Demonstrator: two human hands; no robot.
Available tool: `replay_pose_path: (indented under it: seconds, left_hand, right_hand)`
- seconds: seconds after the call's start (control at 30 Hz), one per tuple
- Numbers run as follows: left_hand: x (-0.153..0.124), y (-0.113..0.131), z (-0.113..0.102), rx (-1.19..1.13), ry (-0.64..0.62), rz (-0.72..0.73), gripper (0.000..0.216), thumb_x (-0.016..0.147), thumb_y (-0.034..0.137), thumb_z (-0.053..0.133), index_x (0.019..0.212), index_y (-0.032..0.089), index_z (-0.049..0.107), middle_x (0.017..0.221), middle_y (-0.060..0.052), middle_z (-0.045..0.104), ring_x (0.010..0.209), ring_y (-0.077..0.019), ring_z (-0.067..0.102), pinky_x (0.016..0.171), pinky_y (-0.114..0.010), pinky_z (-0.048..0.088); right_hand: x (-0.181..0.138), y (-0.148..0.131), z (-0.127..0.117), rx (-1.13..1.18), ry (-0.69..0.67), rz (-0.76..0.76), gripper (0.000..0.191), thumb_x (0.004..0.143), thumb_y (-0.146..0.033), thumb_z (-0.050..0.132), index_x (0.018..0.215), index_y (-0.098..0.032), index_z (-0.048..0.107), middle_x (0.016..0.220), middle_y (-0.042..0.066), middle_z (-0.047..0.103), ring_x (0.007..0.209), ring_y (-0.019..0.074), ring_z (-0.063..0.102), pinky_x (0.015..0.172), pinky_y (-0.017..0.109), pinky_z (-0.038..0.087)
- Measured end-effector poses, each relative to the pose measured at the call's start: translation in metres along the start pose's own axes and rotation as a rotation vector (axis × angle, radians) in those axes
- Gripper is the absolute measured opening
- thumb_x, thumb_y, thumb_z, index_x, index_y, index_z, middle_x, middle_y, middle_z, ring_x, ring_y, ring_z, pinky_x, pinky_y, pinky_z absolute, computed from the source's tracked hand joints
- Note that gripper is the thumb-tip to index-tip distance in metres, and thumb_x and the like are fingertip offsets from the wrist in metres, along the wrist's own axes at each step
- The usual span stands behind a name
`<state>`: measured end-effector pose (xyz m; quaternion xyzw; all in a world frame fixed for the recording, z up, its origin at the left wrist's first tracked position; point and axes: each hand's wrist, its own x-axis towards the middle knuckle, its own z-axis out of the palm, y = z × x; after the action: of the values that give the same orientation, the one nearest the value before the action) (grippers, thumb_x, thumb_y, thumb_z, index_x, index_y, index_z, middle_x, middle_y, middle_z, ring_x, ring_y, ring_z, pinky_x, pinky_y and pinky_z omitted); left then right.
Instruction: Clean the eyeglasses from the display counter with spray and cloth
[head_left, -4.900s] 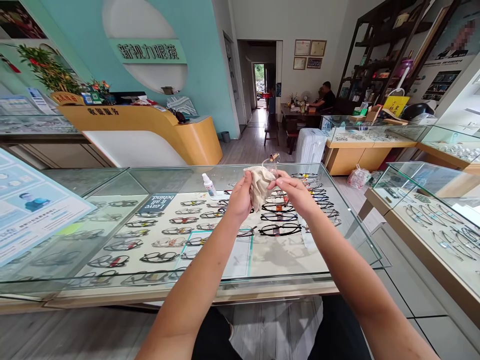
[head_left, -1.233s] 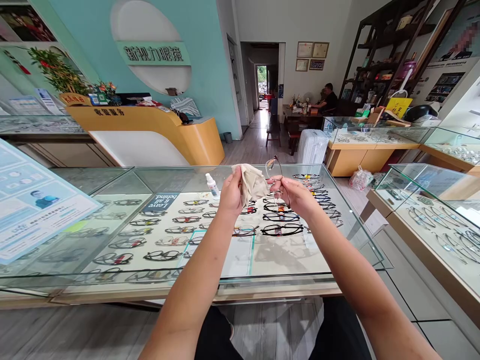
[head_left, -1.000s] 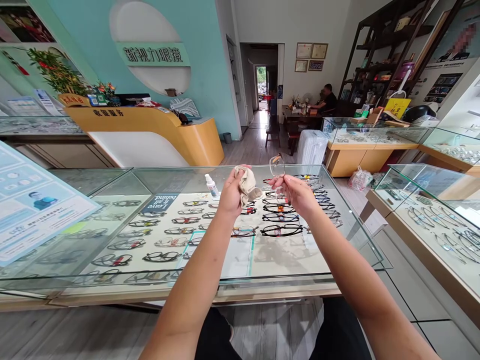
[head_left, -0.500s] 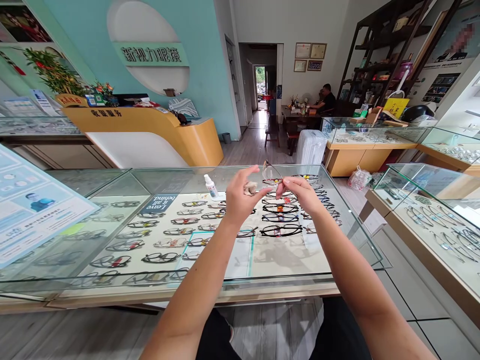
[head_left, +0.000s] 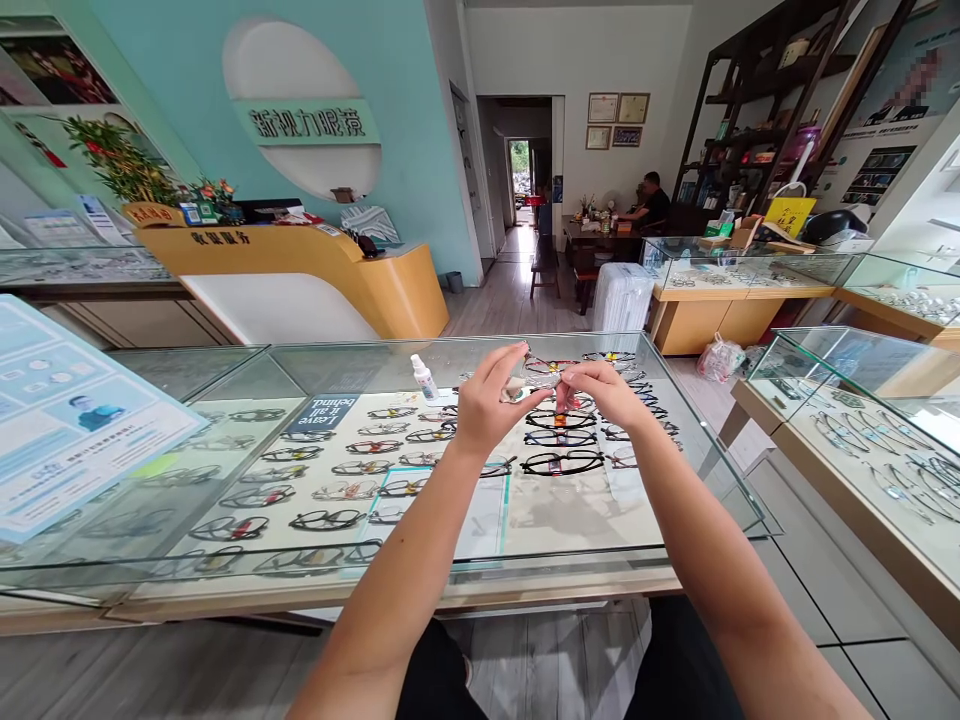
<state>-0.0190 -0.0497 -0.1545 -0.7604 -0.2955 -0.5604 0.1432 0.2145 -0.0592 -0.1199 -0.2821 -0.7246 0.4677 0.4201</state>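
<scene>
Both my hands are raised over the glass display case (head_left: 675,440). My left hand (head_left: 484,400) has the beige cleaning cloth (head_left: 512,394) bunched in its palm, and its thumb and forefinger pinch a lens of the thin-rimmed glasses (head_left: 541,371). My right hand (head_left: 604,390) pinches the other side of the glasses. The glasses lie nearly flat between the two hands. Inside the case, rows of eyeglass frames (head_left: 559,462) lie beneath the glass.
A small white spray bottle (head_left: 424,377) stands on the case top, left of my hands. A leaflet board (head_left: 67,420) leans at the left. More glass counters (head_left: 862,420) stand at the right. A person sits at a far table (head_left: 654,200). An orange reception desk (head_left: 300,270) stands behind.
The cloth, spread loose in my left hand before, is now bunched into the palm. The glasses have tipped from upright to nearly flat, and both hands have sunk a little.
</scene>
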Motion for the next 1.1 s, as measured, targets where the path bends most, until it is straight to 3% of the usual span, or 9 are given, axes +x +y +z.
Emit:
replay_pose_path:
  seconds: [0.1,0.2,0.3,0.43,0.5,0.6,0.7,0.83,1.1]
  left_hand:
    - [0.000,0.002,0.002,0.021,0.061,0.015,0.066,0.094,0.059,0.086,0.146,0.023,0.068,0.137,-0.015,0.080,0.122,-0.0325,0.081,0.093,-0.046,0.073]
    - [0.003,0.004,0.001,0.058,0.153,-0.039,0.067,0.090,0.058,0.091,0.141,0.021,0.071,0.132,-0.016,0.081,0.116,-0.0317,0.082,0.090,-0.043,0.072]
    - [0.015,0.005,-0.005,0.066,0.269,-0.128,0.068,0.085,0.060,0.093,0.138,0.021,0.073,0.131,-0.018,0.080,0.108,-0.0303,0.081,0.088,-0.043,0.070]
    - [0.051,0.010,-0.020,0.055,0.418,-0.232,0.074,0.081,0.068,0.092,0.138,0.026,0.071,0.135,-0.017,0.077,0.088,-0.0238,0.076,0.082,-0.041,0.066]
    - [0.075,0.017,-0.028,0.052,0.487,-0.230,0.076,0.082,0.068,0.091,0.142,0.027,0.068,0.141,-0.018,0.074,0.096,-0.0253,0.075,0.084,-0.042,0.064]
    - [0.111,0.033,-0.036,0.078,0.576,-0.216,0.081,0.084,0.069,0.088,0.148,0.028,0.062,0.150,-0.018,0.067,0.120,-0.0314,0.070,0.090,-0.044,0.063]
    - [0.135,0.048,-0.042,0.083,0.623,-0.228,0.076,0.087,0.069,0.085,0.148,0.031,0.059,0.153,-0.016,0.064,0.129,-0.0334,0.067,0.094,-0.047,0.063]
    - [0.142,0.056,-0.044,0.015,0.629,-0.227,0.071,0.090,0.066,0.083,0.147,0.031,0.059,0.150,-0.014,0.064,0.135,-0.0344,0.065,0.096,-0.049,0.064]
    - [0.142,0.051,-0.052,0.026,0.595,-0.167,0.058,0.087,0.067,0.088,0.132,0.036,0.071,0.131,-0.010,0.076,0.127,-0.0333,0.072,0.095,-0.049,0.067]
  right_hand:
    - [-0.002,0.002,0.005,-0.163,0.237,-0.083,0.044,0.103,-0.055,0.059,0.081,-0.022,0.075,0.077,0.005,0.077,0.075,0.0216,0.066,0.076,0.037,0.052]
    - [-0.008,0.003,0.010,-0.428,0.607,-0.342,0.033,0.104,-0.053,0.058,0.101,-0.024,0.073,0.098,0.008,0.079,0.095,0.0269,0.071,0.093,0.043,0.053]
    - [-0.012,-0.002,0.014,-0.625,0.805,-0.568,0.033,0.098,-0.050,0.066,0.118,-0.024,0.068,0.113,0.012,0.075,0.106,0.0304,0.068,0.099,0.049,0.053]
    - [-0.005,-0.027,0.018,-0.641,0.802,-0.639,0.060,0.091,-0.051,0.081,0.139,-0.023,0.058,0.131,0.016,0.069,0.116,0.0330,0.068,0.100,0.053,0.057]
    - [0.004,-0.049,0.018,-0.629,0.793,-0.655,0.069,0.091,-0.053,0.082,0.148,-0.026,0.054,0.141,0.017,0.067,0.125,0.0346,0.067,0.106,0.056,0.057]
    - [0.017,-0.086,0.014,-0.676,0.846,-0.722,0.067,0.097,-0.054,0.078,0.153,-0.029,0.052,0.148,0.017,0.065,0.131,0.0359,0.065,0.108,0.059,0.058]
    - [0.021,-0.117,0.011,-0.767,0.924,-0.768,0.063,0.100,-0.054,0.076,0.154,-0.032,0.053,0.145,0.014,0.067,0.128,0.0350,0.068,0.108,0.060,0.059]
    - [0.015,-0.135,0.014,-0.779,0.942,-0.772,0.054,0.101,-0.053,0.077,0.148,-0.033,0.060,0.136,0.011,0.072,0.120,0.0322,0.071,0.107,0.058,0.061]
    - [0.008,-0.132,0.014,-0.800,0.896,-0.700,0.049,0.103,-0.055,0.076,0.143,-0.031,0.065,0.129,0.009,0.072,0.107,0.0286,0.075,0.096,0.051,0.064]
